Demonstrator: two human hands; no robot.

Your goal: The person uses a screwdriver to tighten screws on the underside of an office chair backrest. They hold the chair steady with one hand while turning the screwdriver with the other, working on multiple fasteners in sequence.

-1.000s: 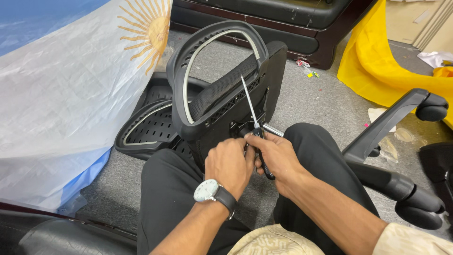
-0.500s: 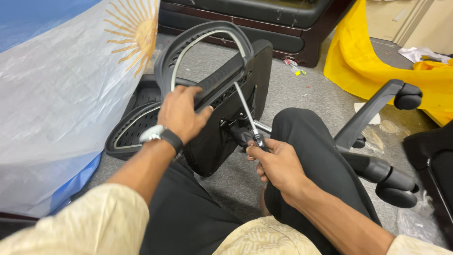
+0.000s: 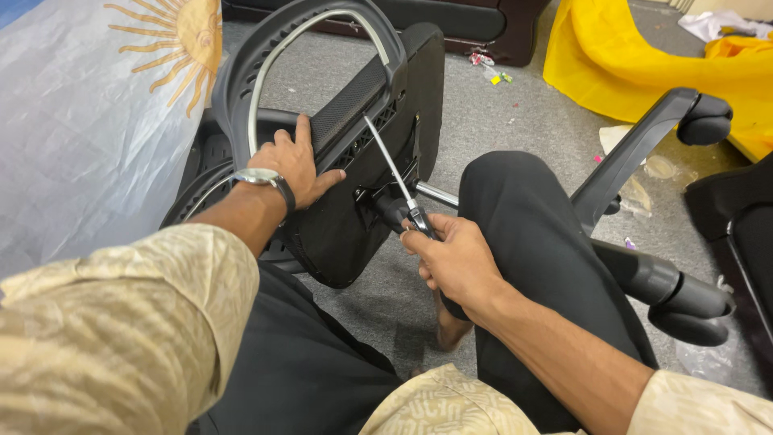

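1 chair seat (image 3: 346, 234), propped on the floor against the knees. Left hand (image 3: 298, 165) flat on its edge, grip spread. Right hand (image 3: 455, 262) clamped on screwdriver (image 3: 390, 169), tip in seat bracket; fastening unfinished. Chair base (image 3: 644, 274) right of seat, unattached.

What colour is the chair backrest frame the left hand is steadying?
Black; the chair backrest frame under the left hand shows best in the head view.
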